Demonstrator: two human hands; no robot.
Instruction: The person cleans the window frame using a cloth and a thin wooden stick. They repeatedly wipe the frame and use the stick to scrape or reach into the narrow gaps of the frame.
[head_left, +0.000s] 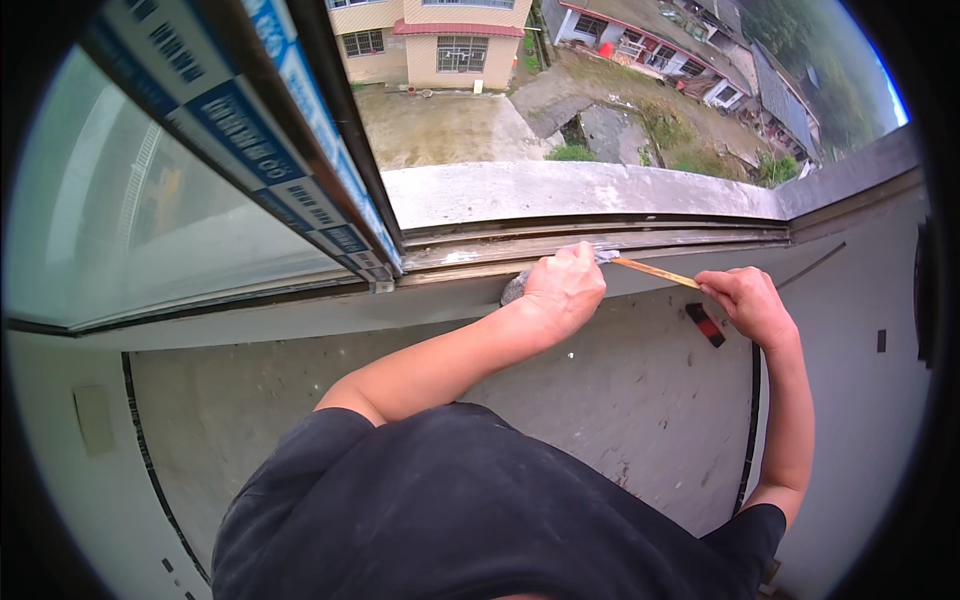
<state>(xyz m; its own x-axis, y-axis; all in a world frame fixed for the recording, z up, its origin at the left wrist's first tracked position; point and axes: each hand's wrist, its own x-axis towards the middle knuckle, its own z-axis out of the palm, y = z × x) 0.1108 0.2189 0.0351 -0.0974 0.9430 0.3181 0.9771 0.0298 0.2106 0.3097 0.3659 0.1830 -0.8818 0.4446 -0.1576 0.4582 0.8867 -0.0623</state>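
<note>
My right hand (746, 304) pinches one end of a thin flat wooden stick (656, 271). At the stick's far end is a small wad of grey cloth (606, 256), close against the fingers of my left hand (566, 289). That hand is curled just above the inner edge of the window's sliding track (487, 255). A larger grey bundle, seemingly cloth (514, 288), shows behind it, bunched under the palm. My left fingertips are partly hidden, so their exact grip is not visible.
On the left stands a sliding window sash (270, 169) with printed blue-and-white protective film. A concrete ledge (562, 191) lies outside, above a yard with houses. Below, a red-and-black object (706, 325) rests on the bare floor (600, 390) near the right wall (840, 390).
</note>
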